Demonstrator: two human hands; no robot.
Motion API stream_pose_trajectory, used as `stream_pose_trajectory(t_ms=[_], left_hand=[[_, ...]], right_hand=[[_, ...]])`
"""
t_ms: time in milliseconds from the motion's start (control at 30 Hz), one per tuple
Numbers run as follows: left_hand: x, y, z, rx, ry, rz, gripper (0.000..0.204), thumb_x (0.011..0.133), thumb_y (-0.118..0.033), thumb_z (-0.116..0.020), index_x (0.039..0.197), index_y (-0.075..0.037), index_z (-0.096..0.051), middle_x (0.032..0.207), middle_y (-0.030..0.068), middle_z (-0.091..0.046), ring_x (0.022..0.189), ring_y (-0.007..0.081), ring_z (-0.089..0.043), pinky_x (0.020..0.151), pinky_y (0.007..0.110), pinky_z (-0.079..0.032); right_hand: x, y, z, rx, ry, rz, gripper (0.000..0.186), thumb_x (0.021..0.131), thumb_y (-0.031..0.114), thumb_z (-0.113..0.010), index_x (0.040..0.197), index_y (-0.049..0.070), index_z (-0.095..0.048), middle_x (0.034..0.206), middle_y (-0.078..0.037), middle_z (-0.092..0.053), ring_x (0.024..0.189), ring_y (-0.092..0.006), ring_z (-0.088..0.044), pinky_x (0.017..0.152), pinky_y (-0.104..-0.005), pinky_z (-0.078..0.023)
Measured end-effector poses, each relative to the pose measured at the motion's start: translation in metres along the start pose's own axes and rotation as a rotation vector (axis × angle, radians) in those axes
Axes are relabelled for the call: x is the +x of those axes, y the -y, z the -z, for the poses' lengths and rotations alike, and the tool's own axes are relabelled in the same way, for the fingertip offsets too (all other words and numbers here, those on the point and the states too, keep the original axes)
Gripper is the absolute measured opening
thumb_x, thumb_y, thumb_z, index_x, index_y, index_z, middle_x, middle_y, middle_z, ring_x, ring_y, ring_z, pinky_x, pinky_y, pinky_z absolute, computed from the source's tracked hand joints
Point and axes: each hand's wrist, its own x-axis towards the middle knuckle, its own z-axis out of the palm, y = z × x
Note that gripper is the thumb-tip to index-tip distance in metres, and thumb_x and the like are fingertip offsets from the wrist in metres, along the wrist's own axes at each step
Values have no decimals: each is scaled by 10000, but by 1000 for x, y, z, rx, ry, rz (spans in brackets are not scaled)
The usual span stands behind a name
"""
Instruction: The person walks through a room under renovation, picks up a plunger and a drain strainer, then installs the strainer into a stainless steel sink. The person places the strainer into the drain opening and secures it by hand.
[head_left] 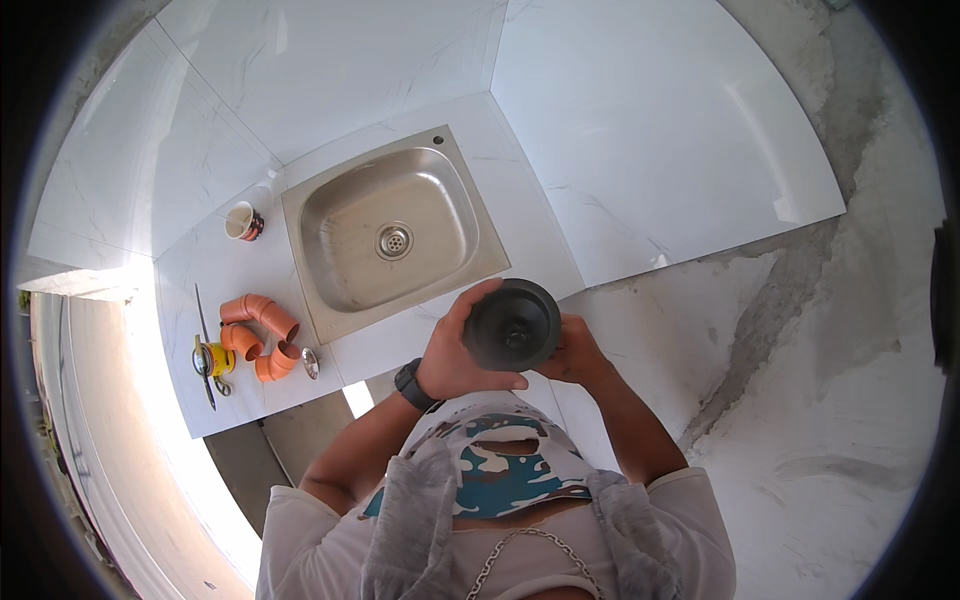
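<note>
Close in front of my body, over the counter's front edge, is a black plunger (513,322) with its round hollow cup facing up. My left hand (448,345) is wrapped round the left side of the cup, thumb along the lower rim. My right hand (574,352) is closed at the cup's right side, its fingers partly hidden behind it. Whatever lies beneath the cup, a handle included, is out of sight. Just beyond my hands is a steel sink (330,318) with a round drain strainer (394,241) in its floor.
On the counter left of the sink lie several orange pipe elbows (268,316), a yellow tape roll (218,358), a thin dark rod (201,310) and a small shiny metal piece (310,363). A paper cup (243,221) stands farther back. White marbled panels (640,130) enclose the back and right.
</note>
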Motion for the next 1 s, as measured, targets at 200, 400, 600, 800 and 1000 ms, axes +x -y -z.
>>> stream_pose_trajectory(t_ms=[200,400,600,800,1000], left_hand=[[-66,-37,47,-42,-554,-34,1233,613,-215,-1007,1562,-21,-245,1386,185,-583,1280,281,-604,1098,425,-480],[-157,-50,88,42,-942,36,1190,634,-273,-1005,1536,-20,-272,1360,187,-597,1247,279,-628,1066,419,-521],[-208,-38,122,9,-1090,155,1167,636,-327,-1002,1509,-2,-300,1349,188,-604,1241,276,-632,1063,416,-521],[-246,-36,139,281,-1097,362,1095,641,-341,-995,1475,-10,-366,1294,182,-648,1190,279,-669,1028,403,-544],[-273,-31,119,371,-1170,569,1028,641,-359,-986,1433,-24,-423,1261,171,-669,1167,267,-683,1002,395,-561]], right_hand=[[69,-41,-39,761,245,-545,459,795,-21,-603,1251,1,-557,1206,-123,-647,1017,-223,-649,901,-373,-540],[118,-54,-83,1105,404,-711,396,835,-123,-454,1196,-55,-602,1218,-179,-657,1128,-264,-668,1053,-396,-548],[159,-36,-125,1095,462,-753,254,988,-44,-511,1199,-26,-649,1181,-176,-701,1097,-266,-704,999,-386,-582],[205,-63,-159,569,434,-803,209,980,78,-629,1147,-28,-696,914,-99,-724,757,-161,-695,709,-300,-595],[255,-173,-190,107,372,-674,269,912,107,-720,1117,-68,-715,790,-40,-675,652,-91,-601,609,-265,-528]])
